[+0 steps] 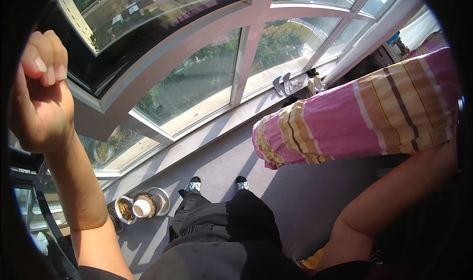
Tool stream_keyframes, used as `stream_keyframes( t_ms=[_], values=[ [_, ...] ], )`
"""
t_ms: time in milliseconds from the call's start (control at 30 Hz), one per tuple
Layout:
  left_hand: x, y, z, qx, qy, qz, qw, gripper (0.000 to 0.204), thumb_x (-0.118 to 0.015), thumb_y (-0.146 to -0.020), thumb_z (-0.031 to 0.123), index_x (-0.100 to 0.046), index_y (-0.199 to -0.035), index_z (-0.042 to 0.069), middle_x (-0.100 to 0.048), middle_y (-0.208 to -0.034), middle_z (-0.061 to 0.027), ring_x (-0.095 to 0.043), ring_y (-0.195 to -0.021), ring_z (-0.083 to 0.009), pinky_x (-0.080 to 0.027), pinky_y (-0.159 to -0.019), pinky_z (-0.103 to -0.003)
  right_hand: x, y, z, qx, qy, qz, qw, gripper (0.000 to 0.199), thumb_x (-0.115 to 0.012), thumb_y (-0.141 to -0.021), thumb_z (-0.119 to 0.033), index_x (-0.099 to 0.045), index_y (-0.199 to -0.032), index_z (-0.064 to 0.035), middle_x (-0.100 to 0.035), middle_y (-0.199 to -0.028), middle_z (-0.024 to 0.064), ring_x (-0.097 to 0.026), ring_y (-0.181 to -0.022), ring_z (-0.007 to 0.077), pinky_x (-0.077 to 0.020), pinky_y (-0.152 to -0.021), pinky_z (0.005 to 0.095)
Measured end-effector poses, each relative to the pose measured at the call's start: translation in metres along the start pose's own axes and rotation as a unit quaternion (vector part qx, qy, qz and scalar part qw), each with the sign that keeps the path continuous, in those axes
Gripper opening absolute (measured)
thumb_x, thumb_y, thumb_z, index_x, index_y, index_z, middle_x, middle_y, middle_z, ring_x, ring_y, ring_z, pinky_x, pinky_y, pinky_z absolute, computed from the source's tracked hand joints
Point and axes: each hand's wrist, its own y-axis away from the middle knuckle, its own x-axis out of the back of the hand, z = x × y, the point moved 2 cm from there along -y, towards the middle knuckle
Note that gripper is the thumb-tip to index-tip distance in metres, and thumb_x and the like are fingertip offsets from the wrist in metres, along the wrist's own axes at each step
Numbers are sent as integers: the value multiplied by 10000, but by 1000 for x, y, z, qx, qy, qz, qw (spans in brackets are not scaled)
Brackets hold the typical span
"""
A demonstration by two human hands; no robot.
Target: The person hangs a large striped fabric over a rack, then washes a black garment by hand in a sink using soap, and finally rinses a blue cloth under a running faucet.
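Observation:
My left hand (43,90) is raised at the upper left, beside the dark-framed window pane. Its fingers curl in toward the palm, and nothing shows between them. A large pink cloth (340,117) with tan, white and dark red stripes hangs at the right, its gathered end toward the middle. My right forearm (394,196) reaches up to the right, under the near edge of this cloth. The right hand itself is out of sight, past the cloth and the dark rim of the picture.
Tall white-framed windows (189,78) curve along the far side above a low ledge (217,132). Insoles (282,84) and shoes (315,87) lie on the ledge's far right. Near my left foot, a white cup (142,208) and a bowl (125,210) stand beside the grey floor (217,181).

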Motion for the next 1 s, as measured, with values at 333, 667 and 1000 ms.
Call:
stream_keyframes(
  t_ms=[333, 667, 1000],
  values=[
    [-269, -71, 3, -179, 336, -85, 921, 630, -741, -767, 369, -565, -1239, -10, -551, -1255, -237, -550, -1145, -369, -415, -970, -432, 97, 99, -112, -35, 205, 380, 901, 494, -605, -873, -276, -527, -1241, 45, -548, -1249, 163, -546, -1117, 267, -445, -956, 404],
    [-398, -98, 149, -367, 452, -136, 801, 675, -676, -747, 539, -453, -1359, 359, -161, -1498, -239, -95, -1351, -557, -196, -1007, -720, 156, 169, -175, -40, 575, 392, 717, 327, -541, -865, -216, -605, -1056, 42, -630, -1017, 110, -599, -897, 233, -490, -768, 348],
    [-451, -68, 198, -454, 523, -95, 715, 616, -661, -761, 524, -494, -1332, 364, -242, -1465, -244, -201, -1322, -536, -197, -979, -729, 23, 180, -148, 176, 884, 253, 351, 708, -552, -843, -147, -188, -1428, 12, -172, -1457, 270, -237, -1352, 397, -214, -1111, 497]
  ],
)
